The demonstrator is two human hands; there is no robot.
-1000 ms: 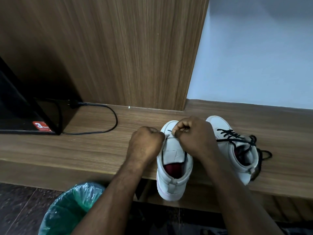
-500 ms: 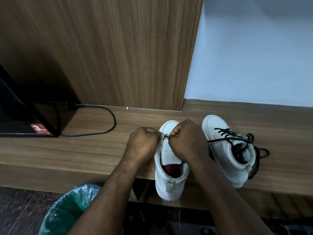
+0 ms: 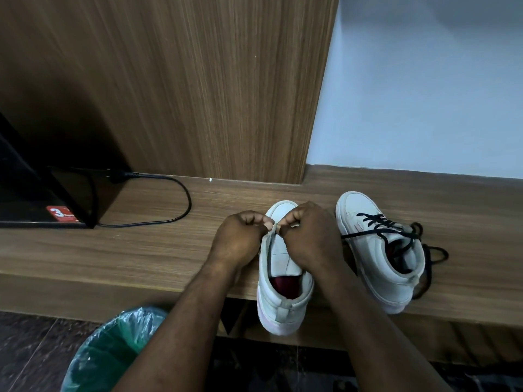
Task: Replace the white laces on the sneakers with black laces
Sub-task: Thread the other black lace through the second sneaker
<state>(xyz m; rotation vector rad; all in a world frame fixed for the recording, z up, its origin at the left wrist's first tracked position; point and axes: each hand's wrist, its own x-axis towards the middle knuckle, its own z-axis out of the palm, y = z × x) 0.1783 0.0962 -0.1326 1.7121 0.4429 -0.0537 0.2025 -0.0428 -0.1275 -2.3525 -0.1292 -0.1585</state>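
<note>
A white sneaker (image 3: 283, 304) with a red lining stands on the wooden shelf (image 3: 141, 250), its heel hanging over the front edge. My left hand (image 3: 237, 241) pinches the top of its left eyelet flap. My right hand (image 3: 311, 239) meets it fingertip to fingertip over the tongue and pinches the end of a thin black lace (image 3: 269, 250) that runs down inside that flap. To the right lies the second white sneaker (image 3: 382, 267), threaded with a loose black lace (image 3: 396, 236) whose ends trail off its right side.
A black appliance (image 3: 28, 193) with a red sticker sits at the left, its black cable (image 3: 181, 205) looping across the shelf. A bin with a green liner (image 3: 113, 352) stands on the dark floor below. A wooden panel (image 3: 198, 80) and a pale wall (image 3: 424, 94) rise behind.
My hands have drawn together over the sneaker's front eyelets. The stretch of black lace seen between them earlier is now hidden by my fingers. The camera has shifted slightly.
</note>
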